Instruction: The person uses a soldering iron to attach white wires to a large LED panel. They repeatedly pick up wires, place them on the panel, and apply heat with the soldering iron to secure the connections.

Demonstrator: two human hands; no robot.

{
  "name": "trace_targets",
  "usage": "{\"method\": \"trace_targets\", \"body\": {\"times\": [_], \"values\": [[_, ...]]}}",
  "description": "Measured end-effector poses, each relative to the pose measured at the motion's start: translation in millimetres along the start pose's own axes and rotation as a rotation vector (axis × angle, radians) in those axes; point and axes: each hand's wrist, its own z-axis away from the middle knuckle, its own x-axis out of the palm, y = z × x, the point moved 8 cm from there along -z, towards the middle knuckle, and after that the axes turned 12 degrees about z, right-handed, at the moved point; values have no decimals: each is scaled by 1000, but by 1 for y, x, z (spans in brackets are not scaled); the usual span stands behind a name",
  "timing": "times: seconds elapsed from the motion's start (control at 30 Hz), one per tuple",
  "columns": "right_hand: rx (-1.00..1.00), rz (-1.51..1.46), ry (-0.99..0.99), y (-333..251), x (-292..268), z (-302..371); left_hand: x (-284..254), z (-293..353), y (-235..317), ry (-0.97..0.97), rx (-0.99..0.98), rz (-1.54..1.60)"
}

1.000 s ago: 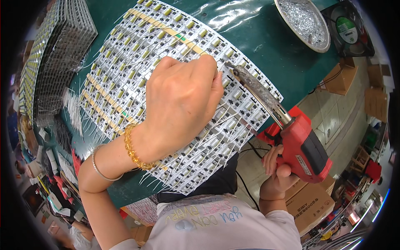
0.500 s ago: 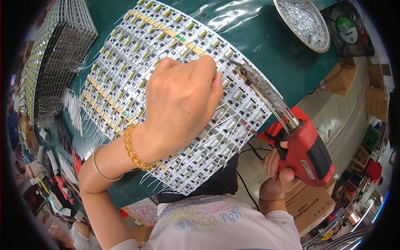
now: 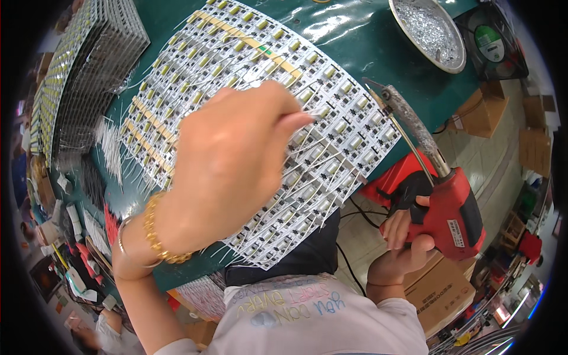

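A large white sheet of small circuit boards (image 3: pixel 361 127) lies before me, its rows set with yellowish components and thin white wires (image 3: pixel 316 151). Over its middle is my left hand (image 3: pixel 228 160), slightly blurred, thumb and fingers pinched together. What they hold, if anything, is hidden. My right hand (image 3: pixel 405 251) grips a red and black soldering gun (image 3: pixel 452 219) at the sheet's right side. Its metal barrel points up and away from me, the tip (image 3: pixel 373 84) just beyond the sheet's right edge and apart from the boards.
A tall stack of similar board sheets (image 3: pixel 89 77) stands at far left, with bundles of white wires (image 3: pixel 109 151), black wires (image 3: pixel 92 183) and red wires (image 3: pixel 111 225) nearby. At far right are a metal bowl of silvery bits (image 3: pixel 429 32) and a black fan (image 3: pixel 494 44). Below sits a cardboard box (image 3: pixel 441 293).
The soldering gun has moved right, taking its tip off the boards. My left hand has shifted left and still pinches. The sheet sits slightly farther right in view.
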Motion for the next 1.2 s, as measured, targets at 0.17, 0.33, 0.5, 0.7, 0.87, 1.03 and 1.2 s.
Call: {"method": "trace_targets", "body": {"times": [0.17,0.33,0.5,0.7,0.87,1.03,1.2], "values": [[-26,-54,-61,-3,-5,1,19,-9,2,-15,211,-66],[-97,-126,-166,1,-8,1,18,-10,0,0,162,-157],[-56,-111,-95,0,-6,4,24,-14,-1,35,95,-84],[-71,90,-40,12,-14,7,38,-12,-10,12,99,-102],[-81,147,-86,23,-21,13,36,-9,-14,26,125,-50],[-54,106,-177,18,-8,10,37,-10,-15,18,127,-47],[-23,114,-210,11,0,7,37,-11,-17,-16,110,-39]]}}
